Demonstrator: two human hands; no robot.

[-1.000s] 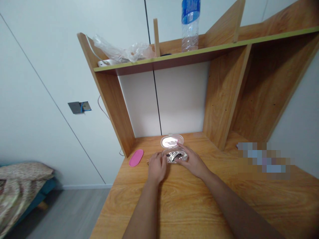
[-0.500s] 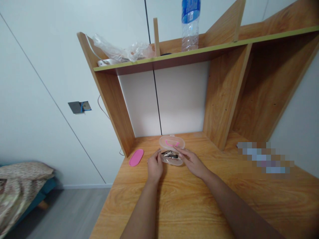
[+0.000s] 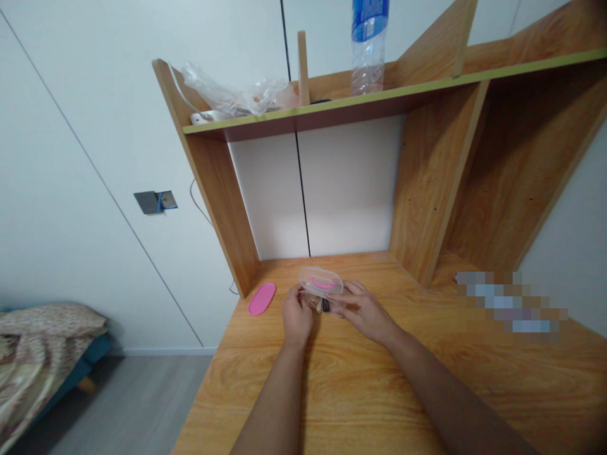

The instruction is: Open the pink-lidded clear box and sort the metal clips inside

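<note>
A small clear plastic box (image 3: 337, 308) sits at the back of the desk, with dark and light small items inside that I cannot make out well. Its hinged clear lid (image 3: 327, 278), with a pink handle (image 3: 322, 284), is tilted partway down over it. My left hand (image 3: 298, 318) is closed on the box's left end. At the right end, my right hand (image 3: 368, 313) grips the lid, its thumb low near the box's side. To the left lies a pink oval tray or lid (image 3: 262, 299), apart from both hands.
A wooden shelf unit (image 3: 222, 208) rises behind the desk (image 3: 351, 392). On its upper shelf are a plastic bottle (image 3: 368, 63) and a crumpled clear bag (image 3: 237, 95). A blurred-out item (image 3: 509, 303) lies on the right. A bed (image 3: 52, 341) stands at the left.
The clear lid has swung from lying open behind the box to tilting over it. My right hand has moved onto the lid; my left hand stays at the box. The view has shifted slightly.
</note>
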